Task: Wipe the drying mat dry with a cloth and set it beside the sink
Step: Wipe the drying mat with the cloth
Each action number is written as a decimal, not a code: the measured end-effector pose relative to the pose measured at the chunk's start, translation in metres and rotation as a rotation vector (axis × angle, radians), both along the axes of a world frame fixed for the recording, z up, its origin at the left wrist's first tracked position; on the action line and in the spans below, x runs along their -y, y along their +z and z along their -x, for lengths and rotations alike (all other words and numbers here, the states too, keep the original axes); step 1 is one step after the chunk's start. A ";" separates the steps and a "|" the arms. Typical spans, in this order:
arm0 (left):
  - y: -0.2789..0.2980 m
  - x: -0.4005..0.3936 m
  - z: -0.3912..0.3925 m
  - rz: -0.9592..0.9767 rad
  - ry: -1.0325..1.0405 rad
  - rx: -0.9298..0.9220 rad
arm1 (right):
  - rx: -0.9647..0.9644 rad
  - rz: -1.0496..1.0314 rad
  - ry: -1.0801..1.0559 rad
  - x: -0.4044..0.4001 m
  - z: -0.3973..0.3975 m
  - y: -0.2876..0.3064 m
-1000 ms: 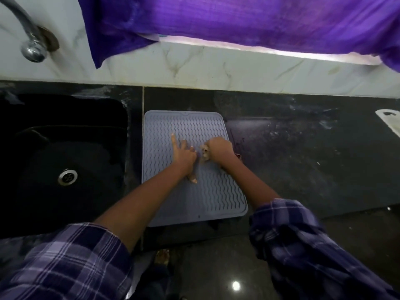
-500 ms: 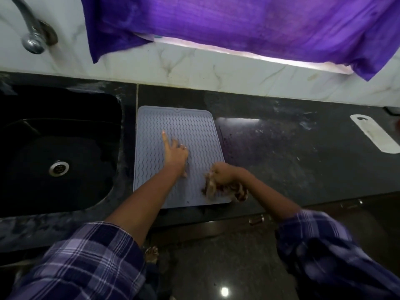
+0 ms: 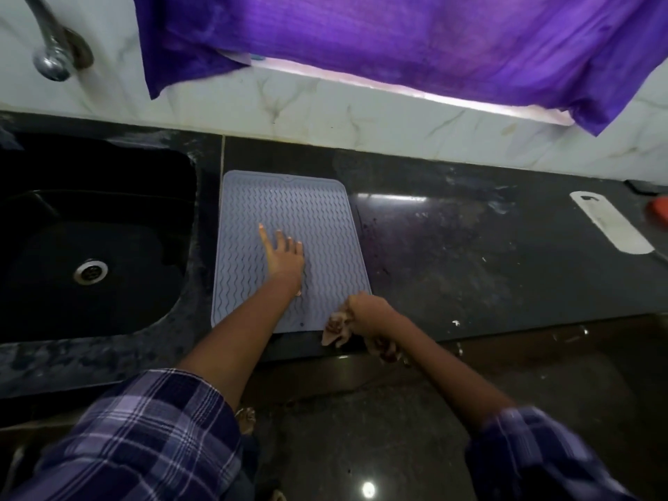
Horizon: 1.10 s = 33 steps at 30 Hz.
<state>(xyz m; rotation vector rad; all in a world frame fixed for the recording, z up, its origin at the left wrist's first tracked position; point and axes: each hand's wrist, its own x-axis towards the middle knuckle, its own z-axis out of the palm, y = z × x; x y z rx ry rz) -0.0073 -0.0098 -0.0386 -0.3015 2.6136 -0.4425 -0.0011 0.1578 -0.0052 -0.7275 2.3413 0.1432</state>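
A grey ribbed drying mat (image 3: 307, 218) lies flat on the black counter, just right of the sink (image 3: 90, 240). My left hand (image 3: 283, 256) presses flat on the mat's middle, fingers spread. My right hand (image 3: 367, 314) is closed around a crumpled beige cloth (image 3: 336, 327) at the mat's near right corner, by the counter's front edge. Part of the cloth hangs down below my wrist.
A chrome tap (image 3: 50, 48) sticks out of the marble wall above the sink. A purple curtain (image 3: 397, 41) hangs over the window. A white flat utensil (image 3: 611, 222) and something red (image 3: 659, 211) lie at the counter's far right. Dark floor lies below the counter edge.
My right hand has dragged the cloth from the mat's middle down to its near right corner. My left hand has stayed pressed on the mat.
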 end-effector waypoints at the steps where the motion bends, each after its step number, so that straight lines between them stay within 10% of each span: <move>1: -0.001 -0.002 0.000 0.012 -0.003 0.011 | 0.042 0.045 -0.032 0.004 0.012 0.010; 16: -0.009 0.062 0.080 -0.554 0.217 -0.175 | -0.067 0.186 -0.216 0.018 0.107 -0.001; 25: -0.019 0.062 0.209 -0.215 -0.086 -0.078 | -0.545 0.285 -0.203 0.111 0.272 -0.011; 33: -0.021 0.072 0.224 -0.201 -0.050 -0.019 | -0.516 0.129 -0.118 0.121 0.261 -0.042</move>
